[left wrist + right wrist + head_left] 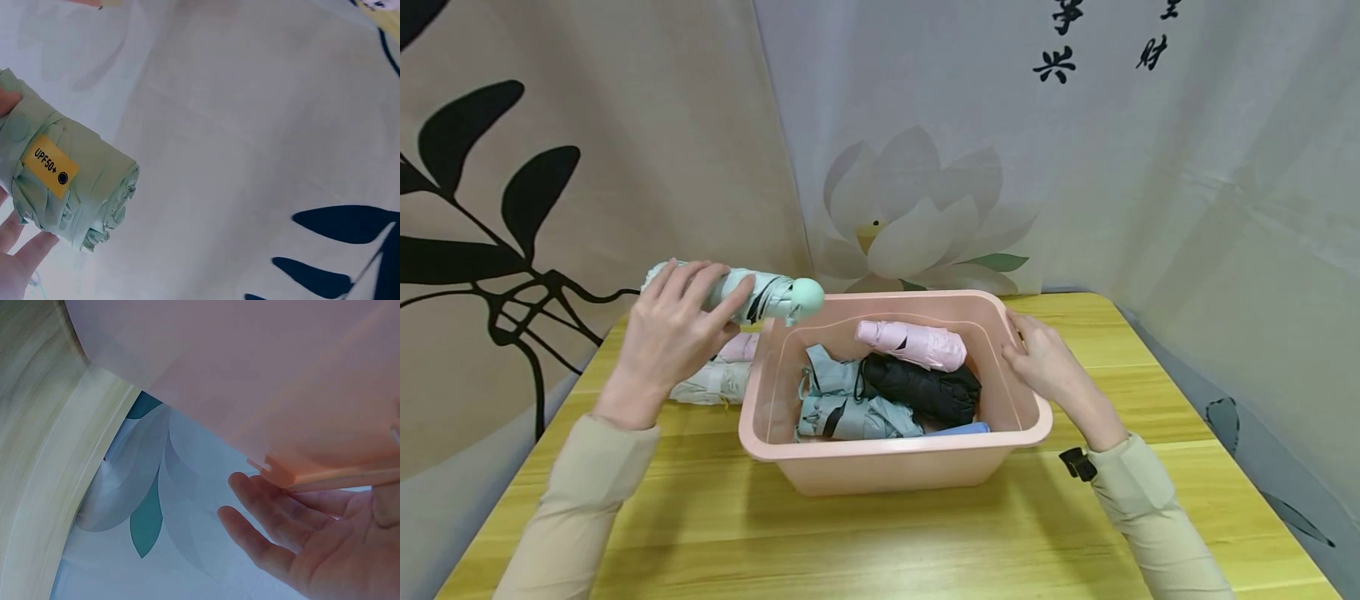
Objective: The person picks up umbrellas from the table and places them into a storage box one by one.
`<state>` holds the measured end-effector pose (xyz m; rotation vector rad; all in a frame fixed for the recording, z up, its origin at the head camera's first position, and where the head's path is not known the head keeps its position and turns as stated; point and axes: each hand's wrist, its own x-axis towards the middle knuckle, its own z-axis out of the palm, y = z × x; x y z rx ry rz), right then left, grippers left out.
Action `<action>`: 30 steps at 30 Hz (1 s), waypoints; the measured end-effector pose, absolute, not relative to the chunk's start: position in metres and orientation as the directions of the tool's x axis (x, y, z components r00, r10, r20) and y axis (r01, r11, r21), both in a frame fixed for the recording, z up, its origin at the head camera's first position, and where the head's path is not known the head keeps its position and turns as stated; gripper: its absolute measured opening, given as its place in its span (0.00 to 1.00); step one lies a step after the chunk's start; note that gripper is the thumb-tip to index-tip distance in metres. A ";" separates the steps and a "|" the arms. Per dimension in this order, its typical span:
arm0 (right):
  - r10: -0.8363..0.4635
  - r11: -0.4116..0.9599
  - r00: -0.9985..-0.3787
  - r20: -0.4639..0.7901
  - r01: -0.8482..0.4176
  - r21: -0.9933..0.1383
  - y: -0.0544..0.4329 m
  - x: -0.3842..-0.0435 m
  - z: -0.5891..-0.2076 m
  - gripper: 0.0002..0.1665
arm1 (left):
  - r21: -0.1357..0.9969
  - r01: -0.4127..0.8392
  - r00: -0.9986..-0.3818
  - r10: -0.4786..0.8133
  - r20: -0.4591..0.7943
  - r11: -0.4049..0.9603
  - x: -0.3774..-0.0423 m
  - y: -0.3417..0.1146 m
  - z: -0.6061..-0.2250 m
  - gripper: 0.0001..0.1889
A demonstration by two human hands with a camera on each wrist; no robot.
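My left hand (673,333) grips a folded mint-green umbrella (767,293), raised above the left rim of a pink plastic bin (880,468). Its rounded pale-green handle end points right. In the left wrist view, the wrapped umbrella (94,172) bears a yellow "UPF50+" label. At the bin's right rim, my right hand (1048,354) holds on, thumb inside and fingers outside below the edge. Inside the bin lie a folded pink umbrella (917,343), a black one (925,390), pale blue-grey folded fabric (857,418) and a partly hidden blue item (964,429).
Left of the bin, a whitish folded umbrella (711,383) and a pink item (741,347) lie on the wooden table (895,550), partly hidden by my left hand and the bin. A printed curtain (925,100) hangs behind the table's far edge.
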<state>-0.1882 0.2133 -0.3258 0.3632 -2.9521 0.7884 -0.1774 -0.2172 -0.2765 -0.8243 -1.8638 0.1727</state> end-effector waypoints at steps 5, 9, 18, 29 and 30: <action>-0.213 0.843 -0.969 0.125 -0.246 -0.478 0.213 -0.188 -0.326 0.34 | -0.525 0.451 -0.181 0.649 0.739 0.722 -0.183 -0.202 -0.267 0.25; -0.210 0.843 -0.971 0.117 -0.240 -0.481 0.212 -0.189 -0.325 0.34 | -0.582 0.437 -0.182 0.701 0.690 0.686 -0.185 -0.190 -0.260 0.28; -0.207 0.843 -0.973 0.103 -0.231 -0.486 0.213 -0.189 -0.325 0.35 | -0.630 0.470 -0.127 0.754 0.645 0.618 -0.195 -0.158 -0.251 0.17; -0.214 0.840 -0.968 0.132 -0.252 -0.481 0.214 -0.188 -0.325 0.34 | -0.643 0.504 -0.108 0.781 0.615 0.577 -0.205 -0.122 -0.254 0.12; -0.215 0.839 -0.968 0.130 -0.251 -0.483 0.214 -0.188 -0.326 0.34 | -0.647 0.503 -0.109 0.785 0.610 0.573 -0.205 -0.119 -0.254 0.12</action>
